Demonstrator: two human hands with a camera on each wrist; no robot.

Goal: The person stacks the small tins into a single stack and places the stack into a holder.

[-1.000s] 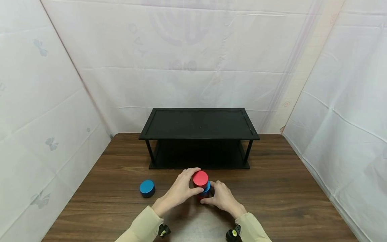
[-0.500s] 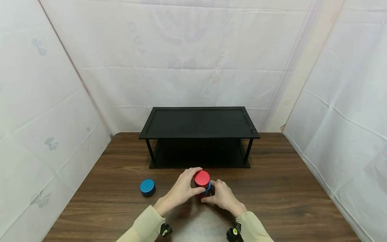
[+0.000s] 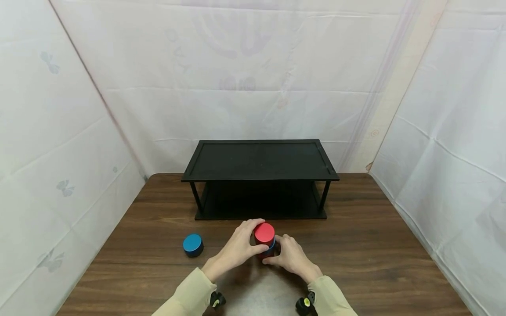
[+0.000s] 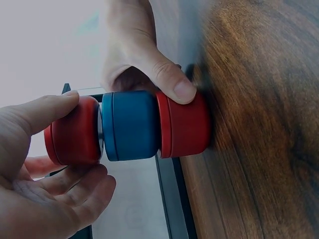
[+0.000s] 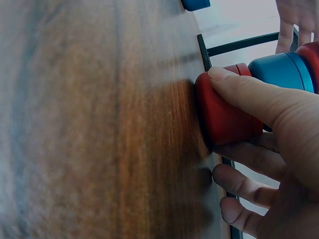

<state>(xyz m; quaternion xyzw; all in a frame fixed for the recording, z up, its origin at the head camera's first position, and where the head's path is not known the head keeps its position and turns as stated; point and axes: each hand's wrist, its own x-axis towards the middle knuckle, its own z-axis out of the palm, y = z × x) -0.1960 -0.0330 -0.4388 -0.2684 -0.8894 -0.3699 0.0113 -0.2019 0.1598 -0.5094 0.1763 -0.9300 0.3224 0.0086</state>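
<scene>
Three small round lidded tins stand in a stack between my two hands. A red tin [image 3: 264, 232] is on top, gripped by my left hand [image 3: 236, 249] with thumb and fingers on opposite sides. Under it sits a blue tin [image 4: 133, 125]; in the left wrist view a thin silvery band shows between these two. The lowest red tin [image 5: 227, 112] stands on the table, and my right hand [image 3: 291, 258] holds it between thumb and fingers. Apart from the stack, to the left of my left hand, another blue tin [image 3: 193, 245] stands on the table.
Behind the stack is a black two-level rack [image 3: 261, 160] on the dark wooden table [image 3: 367, 245]. White printed sheets [image 3: 253, 109] hang at the back and on both sides. A wrist device [image 3: 217, 299] shows at the left sleeve.
My left hand and the top red tin have shifted slightly right, covering more of the blue tin below. My right hand keeps its hold, and the separate blue tin stays put.
</scene>
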